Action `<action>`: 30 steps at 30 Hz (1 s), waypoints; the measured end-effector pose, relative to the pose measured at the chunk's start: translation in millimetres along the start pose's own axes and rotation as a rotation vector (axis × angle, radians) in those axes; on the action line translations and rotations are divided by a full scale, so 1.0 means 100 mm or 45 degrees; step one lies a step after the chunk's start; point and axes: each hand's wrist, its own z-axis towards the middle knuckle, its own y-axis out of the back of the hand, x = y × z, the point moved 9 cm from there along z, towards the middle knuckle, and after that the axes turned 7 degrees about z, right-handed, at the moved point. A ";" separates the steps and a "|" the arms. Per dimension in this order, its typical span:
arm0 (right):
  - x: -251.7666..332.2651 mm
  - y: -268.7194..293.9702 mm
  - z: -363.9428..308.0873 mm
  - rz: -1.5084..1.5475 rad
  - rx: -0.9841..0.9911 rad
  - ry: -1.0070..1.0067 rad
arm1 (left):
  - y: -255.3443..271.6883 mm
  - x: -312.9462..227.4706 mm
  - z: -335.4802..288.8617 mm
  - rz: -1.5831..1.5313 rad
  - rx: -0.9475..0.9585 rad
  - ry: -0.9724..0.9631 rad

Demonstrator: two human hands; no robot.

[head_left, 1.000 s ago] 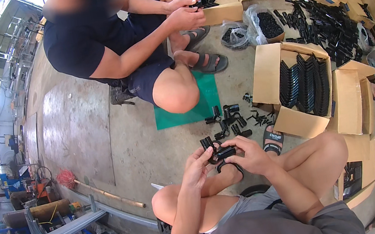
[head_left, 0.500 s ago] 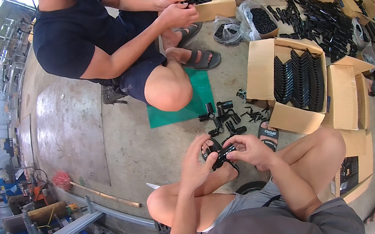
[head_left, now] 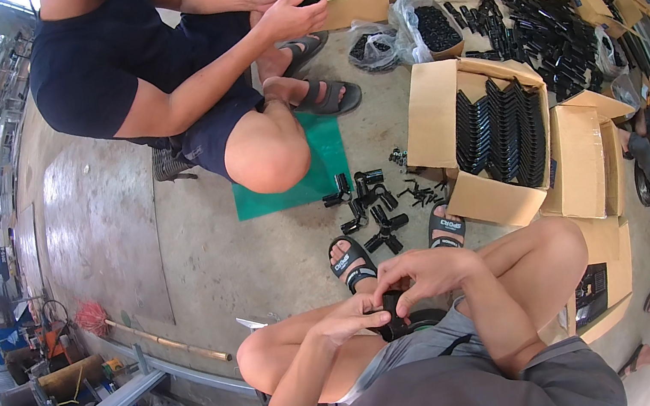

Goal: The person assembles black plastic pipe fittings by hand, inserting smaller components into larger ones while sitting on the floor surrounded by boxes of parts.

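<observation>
Close to my lap, I hold a black plastic tube connector between both hands. My left hand pinches it from the left side. From above and the right, the fingers of my right hand are bent round its top. My fingers cover part of it, so its full shape is hidden. On the floor beyond my sandalled feet lie several branched black connectors. Small black screw-like pieces are scattered to their right, with tiny shiny hardware behind them.
An open carton holds stacked black parts in rows. Past it spreads a heap of loose black pieces, near bags of small parts. A co-worker sits at the left, handling a piece. A broom lies at the left.
Both hands have drawn the connector down toward my lap, and my right hand now reaches over its top. The view has shifted slightly, with the floor items now farther left and up.
</observation>
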 end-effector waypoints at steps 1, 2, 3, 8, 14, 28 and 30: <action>-0.02 0.02 0.01 -0.018 -0.006 -0.008 | 0.02 0.02 0.01 -0.112 -0.045 0.040; -0.04 0.05 0.02 -0.036 -0.009 -0.017 | 0.03 0.00 0.01 -0.135 -0.070 0.020; -0.12 0.11 0.04 0.122 -0.039 -0.037 | 0.04 -0.02 0.02 -0.160 -0.097 -0.005; -1.26 1.32 -0.18 0.659 -1.117 -0.178 | 0.09 -0.25 0.09 -0.211 -0.195 -0.334; -2.39 1.77 -0.53 -0.687 -1.599 -0.962 | 0.34 -0.23 0.06 -0.594 -0.453 -0.399; -2.05 1.58 -0.36 -0.816 -1.594 -0.822 | 0.57 -0.56 0.07 -0.636 -0.604 -0.723; -1.36 1.40 -0.21 -0.445 -1.749 -0.380 | 0.62 -0.56 0.04 -0.612 -0.704 -0.741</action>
